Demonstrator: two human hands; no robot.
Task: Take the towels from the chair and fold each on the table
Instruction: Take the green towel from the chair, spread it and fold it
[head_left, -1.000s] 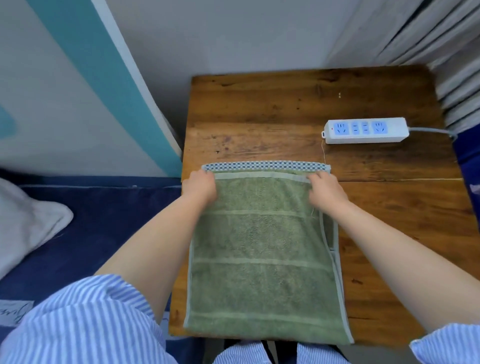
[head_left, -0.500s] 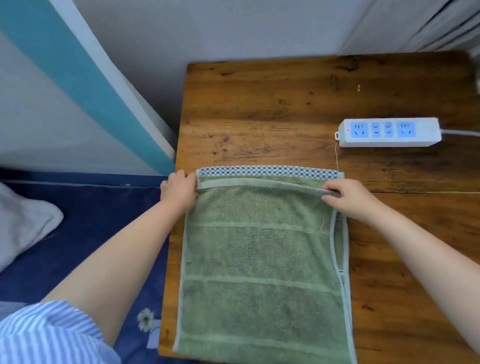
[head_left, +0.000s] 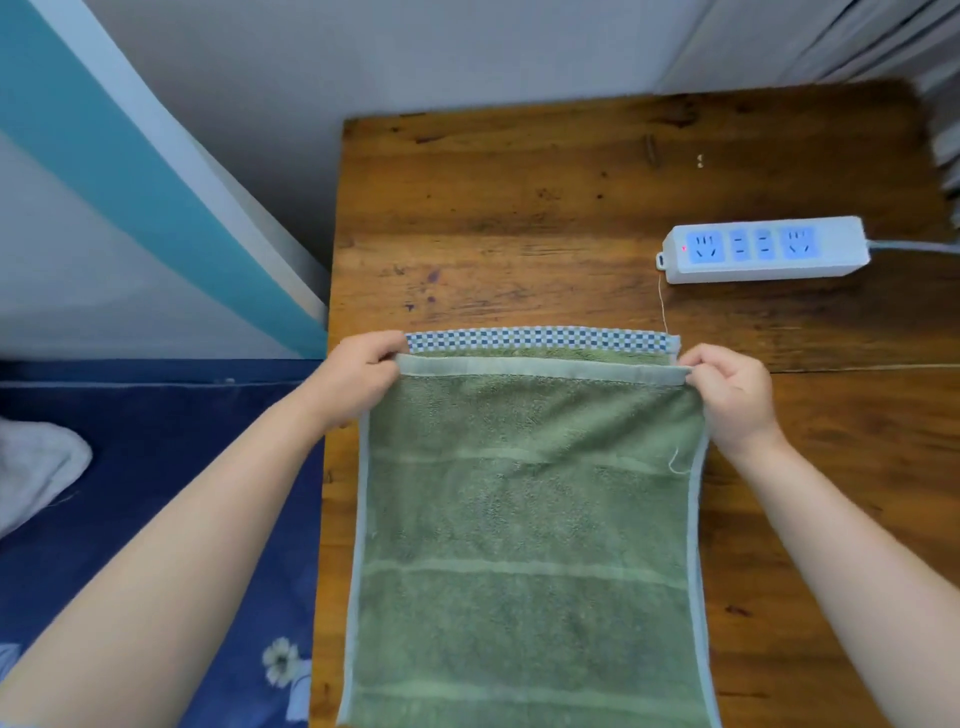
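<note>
A green towel (head_left: 530, 519) lies folded in two layers on the wooden table (head_left: 519, 208), reaching from mid-table to the near edge. A blue-and-white checked band of the lower layer shows along its far edge. My left hand (head_left: 358, 382) pinches the far left corner of the upper layer. My right hand (head_left: 730, 397) pinches the far right corner. The upper hem is pulled taut between them, slightly short of the checked band. A loose thread runs from the towel's far right corner.
A white power strip (head_left: 763, 249) with its cable lies on the table's right, just beyond the towel. Blue bedding (head_left: 156, 519) with a white cloth (head_left: 36, 467) is to the left. A wall stands behind the table.
Both hands have shifted outward from on top of the towel to its far corners and now pinch the upper hem. The camera has come closer and lower.
</note>
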